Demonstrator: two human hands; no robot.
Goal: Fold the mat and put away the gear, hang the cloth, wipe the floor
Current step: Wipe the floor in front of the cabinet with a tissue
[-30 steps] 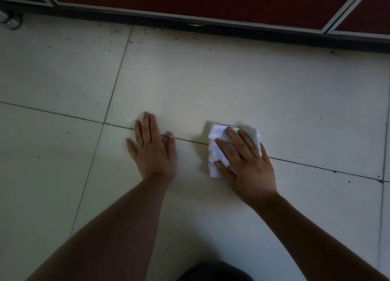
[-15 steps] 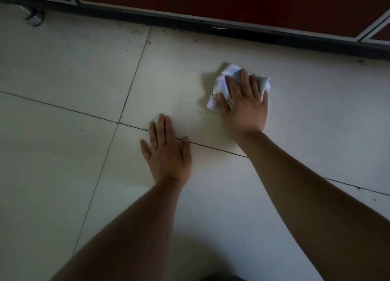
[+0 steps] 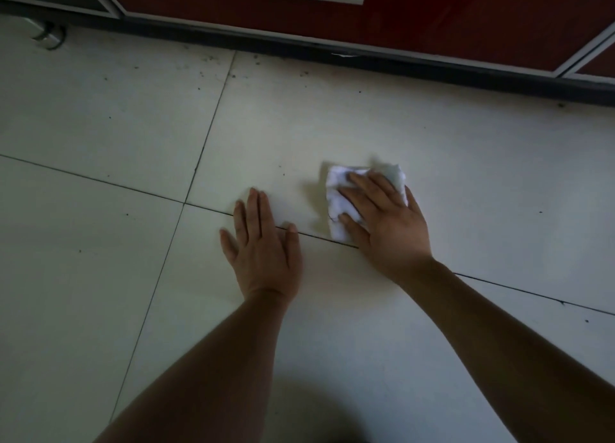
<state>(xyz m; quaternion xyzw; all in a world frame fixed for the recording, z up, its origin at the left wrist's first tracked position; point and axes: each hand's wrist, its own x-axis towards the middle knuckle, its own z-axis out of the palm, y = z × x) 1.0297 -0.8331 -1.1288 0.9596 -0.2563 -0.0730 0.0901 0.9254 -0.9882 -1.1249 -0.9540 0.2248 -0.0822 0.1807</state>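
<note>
Your right hand (image 3: 386, 223) presses a white rag (image 3: 336, 189) flat on the floor (image 3: 482, 183), centre-right; your left hand (image 3: 263, 246) lies splayed beside it, empty. Wiping is under way (mat, gear out of view); specks (image 3: 201, 73) dot its far edge.

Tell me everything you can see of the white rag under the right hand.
The white rag is a small crumpled wad, roughly rectangular, soft-looking; cloth or paper, I cannot tell. Its far edge looks greyer and blurred. It lies on the pale floor tile, its near corner reaching the dark grout line. The right hand presses it from above with spread, fairly straight fingers, covering its right half. The left hand rests beside it, apart.
</note>
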